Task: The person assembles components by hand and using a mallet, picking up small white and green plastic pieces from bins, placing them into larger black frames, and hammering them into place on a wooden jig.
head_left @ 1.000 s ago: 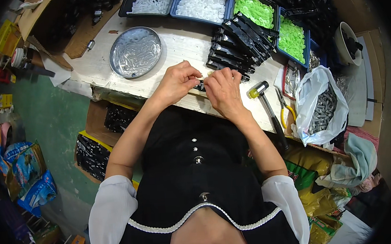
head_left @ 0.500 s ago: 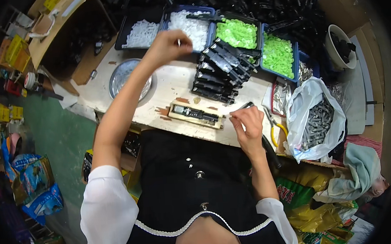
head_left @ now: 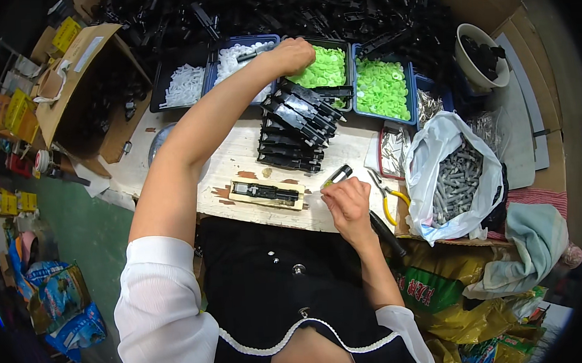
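My left hand reaches across the table to the near-left part of a bin of small green plastic pieces. Its fingers are curled together, and whatever is in them is hidden. My right hand is at the right end of a cream holding block, its thumb and forefinger pinched; what they hold is too small to make out. A black mechanism with metal parts lies in the block. Beyond it, black housings are stacked. Beside my right hand lies a black-handled tool.
White pieces fill bins on the left; another green bin stands right. Yellow-handled pliers lie beside a white bag of grey parts. A round metal dish is partly behind my left arm. Black parts heap at the back.
My left hand has moved right and away from me, from the white pieces to the green bin. My right hand stays by the holding block, still pinched. The whole view has shifted slightly.
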{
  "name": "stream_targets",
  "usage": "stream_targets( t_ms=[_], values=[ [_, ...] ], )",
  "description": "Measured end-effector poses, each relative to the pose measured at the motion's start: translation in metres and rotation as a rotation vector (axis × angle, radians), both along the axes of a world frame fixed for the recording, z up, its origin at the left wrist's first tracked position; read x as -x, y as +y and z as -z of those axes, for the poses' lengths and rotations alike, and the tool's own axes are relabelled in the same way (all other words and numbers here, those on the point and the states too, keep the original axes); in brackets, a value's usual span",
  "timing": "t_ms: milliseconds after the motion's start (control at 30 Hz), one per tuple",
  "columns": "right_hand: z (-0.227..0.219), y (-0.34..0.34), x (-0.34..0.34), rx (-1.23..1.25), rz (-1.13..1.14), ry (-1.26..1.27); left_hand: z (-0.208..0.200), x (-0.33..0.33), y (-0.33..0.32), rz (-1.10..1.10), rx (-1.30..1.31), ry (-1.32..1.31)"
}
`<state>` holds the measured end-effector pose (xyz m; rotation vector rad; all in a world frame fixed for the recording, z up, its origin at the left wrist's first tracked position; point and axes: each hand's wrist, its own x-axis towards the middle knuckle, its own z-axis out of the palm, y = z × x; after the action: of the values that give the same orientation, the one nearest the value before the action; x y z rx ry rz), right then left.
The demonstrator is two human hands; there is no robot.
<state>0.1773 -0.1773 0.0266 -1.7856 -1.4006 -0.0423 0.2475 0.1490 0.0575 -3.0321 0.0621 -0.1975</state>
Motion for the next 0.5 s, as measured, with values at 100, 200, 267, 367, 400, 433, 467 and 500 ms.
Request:
stream_targets(
  t_ms=[100,200,267,367,400,433,467,500],
  values=[
    [-0.002,0.003,-0.003,-0.001,0.02,0.006,-0.008,0.008,0.01,-0.05,0.424,-0.212],
    [-0.007,0.007,-0.004,-0.023,0.053,0.233,-0.047,0.059,-0.024,-0.234,1.222,-0.307],
    [-0.004,0.009,-0.002,-0.096,0.015,0.742,-0.055,0.105,-0.052,-0.134,1.526,-0.355],
    [-0.02,0.023,0.007,-0.179,-0.061,1.208,-0.034,0.168,-0.1,-0.108,1.712,-0.336],
    [-0.026,0.03,0.011,-0.178,-0.112,1.291,-0.019,0.185,-0.114,-0.087,1.726,-0.344],
    [-0.028,0.037,0.016,-0.193,-0.169,1.335,-0.006,0.198,-0.126,-0.03,1.779,-0.413],
    [-0.029,0.044,0.021,-0.207,-0.225,1.374,0.006,0.207,-0.135,0.032,1.83,-0.486],
    [-0.03,0.049,0.026,-0.179,-0.238,1.405,0.015,0.216,-0.141,0.023,1.878,-0.512]
  ],
)
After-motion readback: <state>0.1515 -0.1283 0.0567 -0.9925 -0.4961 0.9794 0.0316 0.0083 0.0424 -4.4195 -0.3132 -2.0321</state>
